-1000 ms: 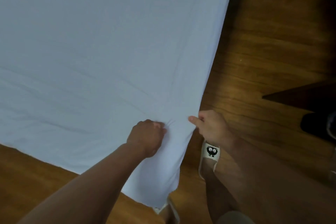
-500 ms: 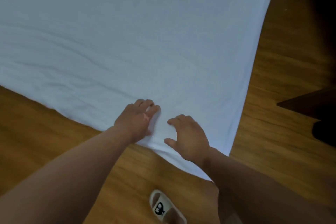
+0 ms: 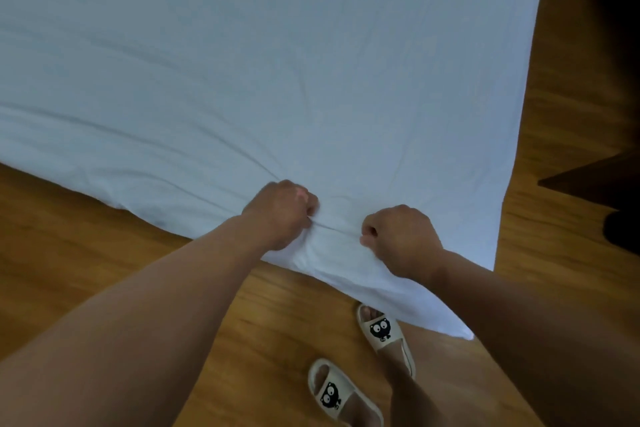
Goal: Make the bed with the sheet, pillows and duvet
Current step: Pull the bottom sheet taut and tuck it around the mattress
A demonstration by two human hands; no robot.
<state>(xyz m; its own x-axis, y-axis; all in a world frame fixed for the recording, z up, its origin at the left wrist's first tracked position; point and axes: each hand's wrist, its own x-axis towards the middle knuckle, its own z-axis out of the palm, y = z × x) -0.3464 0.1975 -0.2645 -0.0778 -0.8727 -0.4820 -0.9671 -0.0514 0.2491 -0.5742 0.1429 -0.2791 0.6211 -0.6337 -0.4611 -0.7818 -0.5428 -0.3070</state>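
Far left: bare wood floor [image 3: 62, 253], with the sheet's near edge running diagonally across it. Sheet [image 3: 277, 62] is white, spread over the bed (itself hidden under it), and fills most of the view. Shallow creases fan out from the hands, so the cloth looks under tension there. Left hand [image 3: 282, 213]: grip clamped on the sheet, fingers curled into a fist with a fold bunched inside, right at the near edge. Right hand [image 3: 401, 241]: same, grip clamped on the sheet just beside the left, with a short ridge of cloth stretched between the two. Below them the edge overhangs and drops toward the floor. Two slippers [image 3: 382, 331] with a cartoon print stand near it, one just beside the edge. Further right the sheet's corner [image 3: 465, 333] hangs loose, and its right edge falls down the side of the bed. Far right: dark furniture [image 3: 595, 184], well apart from the hands. Pillows and duvet not in view. My read: the step in hand is the sheet stage, pulling the near edge taut to take out slack. The task looks early, with nothing laid on top yet. Next move probably calls for an even pull with both hands toward the body. After that, either tuck the overhang under or shift right to deal with the loose corner. Risk: pulling from one close-set spot may drag the far side off square, so the hands likely need to spread wider.
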